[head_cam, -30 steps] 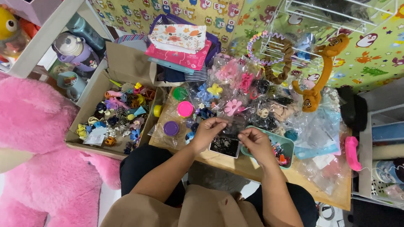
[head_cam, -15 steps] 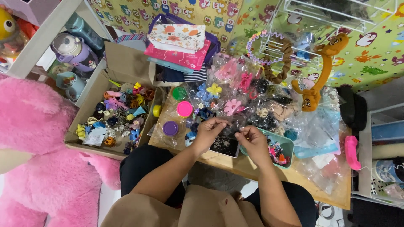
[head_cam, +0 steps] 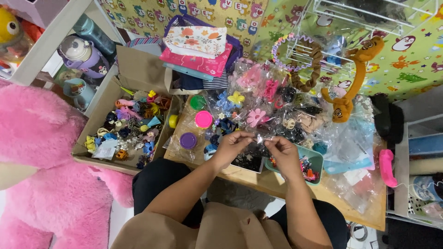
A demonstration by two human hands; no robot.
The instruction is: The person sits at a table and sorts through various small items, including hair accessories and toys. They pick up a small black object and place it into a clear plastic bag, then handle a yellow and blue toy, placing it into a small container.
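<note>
— Where was the small clear plastic bag (head_cam: 261,139)?

— Stretched between the two hands, above a shallow tray of dark beads (head_cam: 249,161) at the near edge of the table (head_cam: 277,182). The left hand (head_cam: 230,146) pinched its left end, the right hand (head_cam: 282,154) its right end, fingers (head_cam: 247,137) closed on the plastic from both sides.

— Which way did it run?

— Its long axis lay roughly left to right, about level, the ends pointing toward each palm. What it held was too small to tell.

— And around it?

— A teal tray (head_cam: 315,162) of colourful bits sat just under the right hand. A purple lid (head_cam: 188,140) and a pink lid (head_cam: 203,119) lay to the left, near a cardboard box (head_cam: 99,108) of hair clips.
</note>
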